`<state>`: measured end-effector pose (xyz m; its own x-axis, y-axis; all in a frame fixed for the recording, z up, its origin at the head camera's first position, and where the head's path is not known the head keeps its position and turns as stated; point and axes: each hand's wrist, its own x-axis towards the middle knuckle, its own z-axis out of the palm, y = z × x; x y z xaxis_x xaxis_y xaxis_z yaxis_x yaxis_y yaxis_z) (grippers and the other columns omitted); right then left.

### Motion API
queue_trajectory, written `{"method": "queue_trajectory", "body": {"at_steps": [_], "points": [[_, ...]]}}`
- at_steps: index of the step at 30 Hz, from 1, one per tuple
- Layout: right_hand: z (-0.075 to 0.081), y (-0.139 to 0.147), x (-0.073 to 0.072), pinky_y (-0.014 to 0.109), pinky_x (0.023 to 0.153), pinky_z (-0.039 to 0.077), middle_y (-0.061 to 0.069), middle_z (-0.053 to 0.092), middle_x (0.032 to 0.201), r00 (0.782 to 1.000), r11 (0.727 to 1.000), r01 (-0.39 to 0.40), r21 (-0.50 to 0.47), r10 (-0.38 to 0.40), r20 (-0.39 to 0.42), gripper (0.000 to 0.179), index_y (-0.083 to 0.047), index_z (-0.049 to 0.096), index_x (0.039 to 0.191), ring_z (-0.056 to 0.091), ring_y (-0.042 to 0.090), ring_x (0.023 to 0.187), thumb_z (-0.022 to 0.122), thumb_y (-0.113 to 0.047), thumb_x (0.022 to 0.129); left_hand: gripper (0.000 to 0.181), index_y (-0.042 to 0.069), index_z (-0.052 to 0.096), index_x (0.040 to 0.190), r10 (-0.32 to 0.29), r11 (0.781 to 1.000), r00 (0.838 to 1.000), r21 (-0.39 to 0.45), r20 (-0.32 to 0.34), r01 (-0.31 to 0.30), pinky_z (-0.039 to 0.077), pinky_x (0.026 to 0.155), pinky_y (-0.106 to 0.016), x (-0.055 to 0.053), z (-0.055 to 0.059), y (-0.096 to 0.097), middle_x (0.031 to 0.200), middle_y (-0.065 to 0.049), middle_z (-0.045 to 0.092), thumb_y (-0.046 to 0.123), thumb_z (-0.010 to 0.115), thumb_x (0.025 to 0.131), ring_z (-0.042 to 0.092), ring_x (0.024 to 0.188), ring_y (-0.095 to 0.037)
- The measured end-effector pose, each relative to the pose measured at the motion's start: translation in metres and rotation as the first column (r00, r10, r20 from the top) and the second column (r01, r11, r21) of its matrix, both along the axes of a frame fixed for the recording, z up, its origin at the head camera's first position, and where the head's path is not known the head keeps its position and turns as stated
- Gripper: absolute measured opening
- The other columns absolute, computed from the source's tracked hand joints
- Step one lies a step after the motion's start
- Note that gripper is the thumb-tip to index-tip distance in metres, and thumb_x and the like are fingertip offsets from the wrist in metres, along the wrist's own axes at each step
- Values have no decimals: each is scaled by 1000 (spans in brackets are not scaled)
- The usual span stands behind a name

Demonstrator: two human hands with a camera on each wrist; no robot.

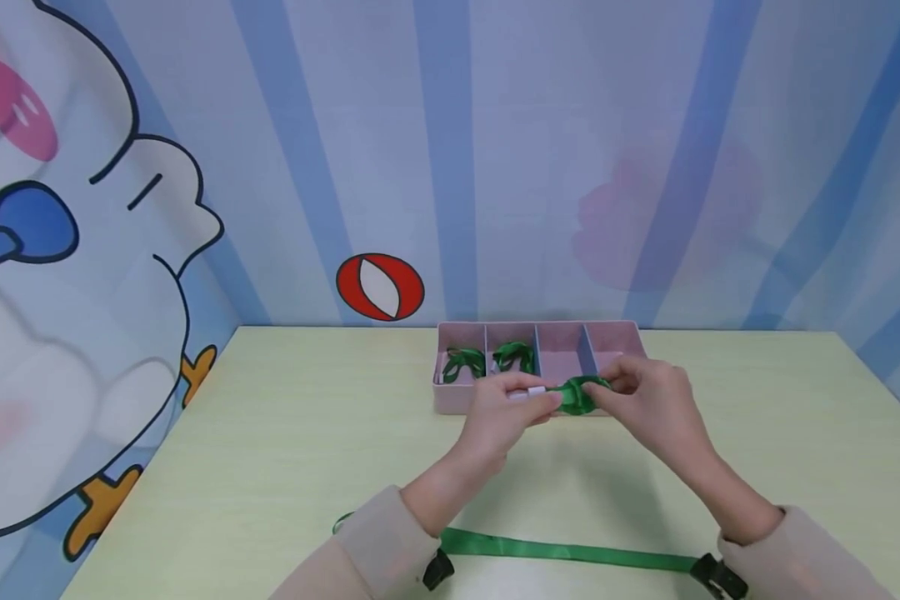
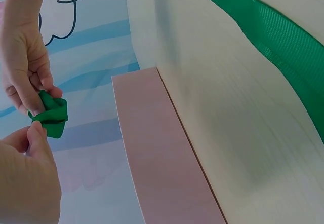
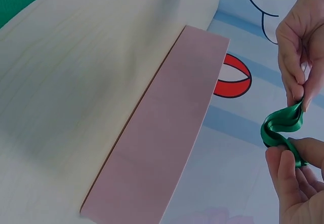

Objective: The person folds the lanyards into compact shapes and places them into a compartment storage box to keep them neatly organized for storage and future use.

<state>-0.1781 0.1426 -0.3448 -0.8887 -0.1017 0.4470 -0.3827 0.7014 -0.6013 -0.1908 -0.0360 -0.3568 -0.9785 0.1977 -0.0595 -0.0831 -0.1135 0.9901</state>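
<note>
Both hands are raised in front of the pink box, with a folded green ribbon (image 1: 577,395) stretched between them. My left hand (image 1: 495,417) pinches its left end between thumb and fingers. A small white piece (image 1: 534,391) sticks out at that hand; its kind is unclear. With thumb and fingertips my right hand (image 1: 656,410) grips the other side. In the right wrist view the ribbon (image 3: 276,128) bends in an S-shaped loop. Two more green ribbon bundles, the left one (image 1: 463,362) and the right one (image 1: 514,356), lie in the box's two left compartments.
The pink divided box (image 1: 450,400) stands at the table's back edge, close to the patterned backdrop (image 1: 517,167). Across the front of the light table (image 1: 307,417) lies a long green ribbon (image 1: 570,552), partly under the left forearm. Black straps (image 1: 718,577) show at the wrists.
</note>
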Motion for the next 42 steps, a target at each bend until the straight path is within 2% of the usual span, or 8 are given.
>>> {"method": "queue_trajectory", "body": {"at_steps": [10,16,20,24,29,33,38,42], "points": [[1,-3,-1,26,57,52,7,69,74,971,980,-33,-196,78,228,19,-1,68,86,64,13,62,70,-19,84,19,-6,68,97,5,1000,1000,30,-10,-5,55,76,-34,2,0,3,91,-12,62,4,71,81,67,76,-18],[3,0,-4,26,66,55,11,70,80,907,936,-8,-352,155,391,34,6,66,96,67,14,68,69,-26,85,18,-8,67,97,4,999,1000,51,-23,-3,55,75,-33,2,-1,6,88,-12,64,3,70,82,67,76,-18],[4,0,-6,28,70,56,10,69,86,867,920,-11,-391,204,455,41,7,66,103,67,17,74,66,-31,87,17,-7,68,96,9,999,999,47,-41,-7,56,74,-32,1,-4,7,89,-12,64,3,70,82,67,75,-17],[6,2,-6,28,72,56,10,67,91,849,911,-28,-412,239,472,44,9,64,109,67,17,76,59,-31,92,16,-6,69,95,18,999,998,31,-55,-16,56,72,-31,0,-6,7,90,-11,63,3,70,81,66,75,-16],[7,5,-6,28,74,55,15,66,99,820,879,-72,-472,322,474,37,15,57,116,66,14,80,51,-16,96,15,-4,69,94,23,1000,998,20,-56,-22,56,72,-30,0,-6,6,91,-10,62,4,71,81,66,76,-16],[7,6,-8,29,76,55,16,65,103,801,872,-105,-479,360,479,34,16,55,118,67,12,83,52,-9,95,15,-3,70,95,21,1000,998,7,-62,-20,56,73,-30,1,-6,5,93,-9,62,5,70,82,65,76,-15],[5,6,-8,28,78,54,15,66,102,799,873,-135,-468,376,470,34,15,56,117,66,12,84,58,-8,92,17,-4,69,97,9,1000,997,11,-70,-8,55,75,-30,2,-6,4,95,-10,62,4,69,83,65,79,-15],[4,5,-8,28,77,54,13,66,101,810,880,-116,-461,352,468,35,13,58,116,66,12,84,60,-12,91,19,-6,69,100,-5,1000,997,31,-78,7,55,76,-30,3,-6,4,97,-11,61,4,68,84,66,81,-16]]}}
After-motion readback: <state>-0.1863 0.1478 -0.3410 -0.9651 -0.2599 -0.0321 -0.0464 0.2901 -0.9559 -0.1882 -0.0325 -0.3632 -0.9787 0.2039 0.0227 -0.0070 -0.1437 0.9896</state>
